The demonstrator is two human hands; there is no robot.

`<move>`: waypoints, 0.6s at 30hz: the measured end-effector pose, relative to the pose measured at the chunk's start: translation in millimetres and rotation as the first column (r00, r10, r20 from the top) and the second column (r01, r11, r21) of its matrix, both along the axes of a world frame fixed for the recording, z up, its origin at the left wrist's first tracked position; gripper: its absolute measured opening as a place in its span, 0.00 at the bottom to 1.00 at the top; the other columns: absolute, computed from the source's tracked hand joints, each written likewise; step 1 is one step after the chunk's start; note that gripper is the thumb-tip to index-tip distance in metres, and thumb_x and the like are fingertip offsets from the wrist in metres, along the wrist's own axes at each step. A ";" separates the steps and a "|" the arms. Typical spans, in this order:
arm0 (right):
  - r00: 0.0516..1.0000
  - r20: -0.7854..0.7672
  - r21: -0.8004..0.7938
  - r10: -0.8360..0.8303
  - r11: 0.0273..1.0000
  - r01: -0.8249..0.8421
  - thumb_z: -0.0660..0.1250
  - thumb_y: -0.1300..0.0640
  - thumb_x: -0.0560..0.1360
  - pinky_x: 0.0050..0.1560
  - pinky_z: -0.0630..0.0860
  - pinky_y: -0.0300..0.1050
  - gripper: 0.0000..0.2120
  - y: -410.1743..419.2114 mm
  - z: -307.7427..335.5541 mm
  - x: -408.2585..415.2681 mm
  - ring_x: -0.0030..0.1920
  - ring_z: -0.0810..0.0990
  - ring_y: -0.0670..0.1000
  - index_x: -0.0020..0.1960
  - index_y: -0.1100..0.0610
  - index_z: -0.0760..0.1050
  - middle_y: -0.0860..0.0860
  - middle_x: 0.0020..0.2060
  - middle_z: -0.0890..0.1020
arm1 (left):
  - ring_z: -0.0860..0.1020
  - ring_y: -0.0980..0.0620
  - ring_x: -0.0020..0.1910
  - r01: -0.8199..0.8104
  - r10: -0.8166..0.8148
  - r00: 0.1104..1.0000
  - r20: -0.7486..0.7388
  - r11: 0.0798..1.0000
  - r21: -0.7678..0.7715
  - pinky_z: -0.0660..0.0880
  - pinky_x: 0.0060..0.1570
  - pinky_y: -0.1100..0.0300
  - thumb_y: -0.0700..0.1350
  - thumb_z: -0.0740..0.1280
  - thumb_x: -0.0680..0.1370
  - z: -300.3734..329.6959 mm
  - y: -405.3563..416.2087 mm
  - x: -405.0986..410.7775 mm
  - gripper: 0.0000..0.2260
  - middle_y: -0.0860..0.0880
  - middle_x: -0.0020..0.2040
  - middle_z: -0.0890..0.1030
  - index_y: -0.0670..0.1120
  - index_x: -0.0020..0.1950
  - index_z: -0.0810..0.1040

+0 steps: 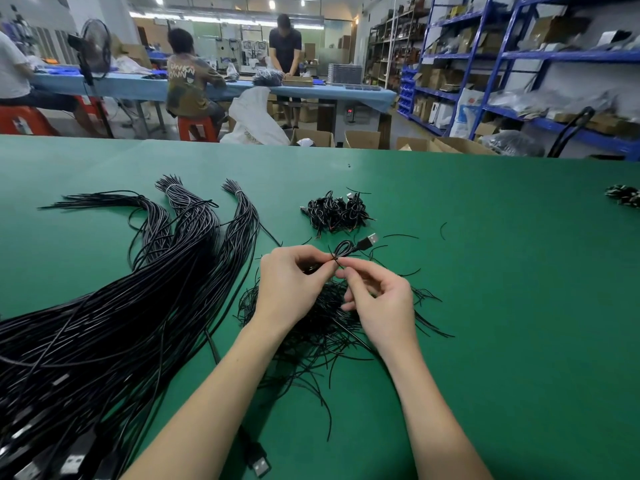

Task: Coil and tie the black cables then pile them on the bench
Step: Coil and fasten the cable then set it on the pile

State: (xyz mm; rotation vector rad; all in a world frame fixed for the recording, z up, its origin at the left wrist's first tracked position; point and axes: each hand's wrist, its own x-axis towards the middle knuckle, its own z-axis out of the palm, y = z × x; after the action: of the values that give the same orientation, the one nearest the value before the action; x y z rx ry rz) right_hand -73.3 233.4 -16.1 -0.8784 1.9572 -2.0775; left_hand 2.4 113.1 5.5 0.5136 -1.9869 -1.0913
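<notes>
While both hands work close together over the green bench (485,271), the head view shows a small coiled cable (348,249) held between them, its USB plug (370,240) poking up and to the right. The left hand (289,284) grips the coil with curled fingers; the right hand (379,299) pinches a thin black tie (335,259) wrapped round the coil's waist. Directly beneath the hands lies a loose scatter of short black tie wires (322,327), partly hidden by wrists and forearms. To the left sprawls a big sheaf of long uncoiled black cables (138,306), some bound near their far tips, their plug ends reaching the near-left corner. One stray plug (258,462) lies near the bench edge beside the left forearm. Just beyond the hands sits a pile of finished coiled cables (336,211), and another small dark bundle (625,195) shows at the far right edge. Behind the bench, open cardboard boxes (360,139) stand on the floor; what they hold I cannot tell. Blue shelving (498,57) on the right carries cartons and bags. Farther back, people work at a long blue table (138,85), two seated on red stools (197,128).
</notes>
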 end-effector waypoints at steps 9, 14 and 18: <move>0.902 0.423 -0.119 0.088 0.992 -0.041 0.76 0.60 0.75 0.29 0.77 0.37 0.01 5.1 6.8 -5.7 0.29 0.76 0.44 0.45 0.56 0.86 0.49 0.35 0.85 | 0.82 0.65 0.38 0.074 -0.072 0.997 0.021 0.991 -0.108 0.73 0.42 0.75 0.42 0.78 0.72 1.3 3.3 -0.4 0.02 0.60 0.37 0.85 0.48 0.43 0.88; 0.793 0.591 -0.153 0.148 0.986 -0.070 0.79 0.56 0.71 0.29 0.78 0.36 0.03 7.2 9.8 -5.0 0.29 0.78 0.43 0.39 0.54 0.87 0.49 0.34 0.84 | 0.83 0.65 0.38 0.113 -0.113 0.994 0.007 0.991 -0.074 0.74 0.42 0.73 0.42 0.78 0.73 2.0 5.1 0.6 0.02 0.60 0.39 0.85 0.47 0.44 0.88; 0.821 0.547 -0.165 0.165 0.982 -0.088 0.79 0.57 0.71 0.29 0.76 0.36 0.03 7.4 10.0 -5.0 0.28 0.76 0.43 0.41 0.56 0.87 0.48 0.33 0.82 | 0.82 0.65 0.38 0.111 -0.110 0.994 0.011 0.992 -0.064 0.74 0.42 0.73 0.42 0.77 0.73 1.2 7.3 0.4 0.01 0.61 0.38 0.85 0.48 0.43 0.88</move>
State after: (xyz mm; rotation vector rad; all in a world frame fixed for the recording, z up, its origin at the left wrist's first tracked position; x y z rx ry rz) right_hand -78.3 240.7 -6.1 -0.3337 1.4229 -2.0902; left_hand 2.8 120.5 6.7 0.3777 -2.0705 -1.0891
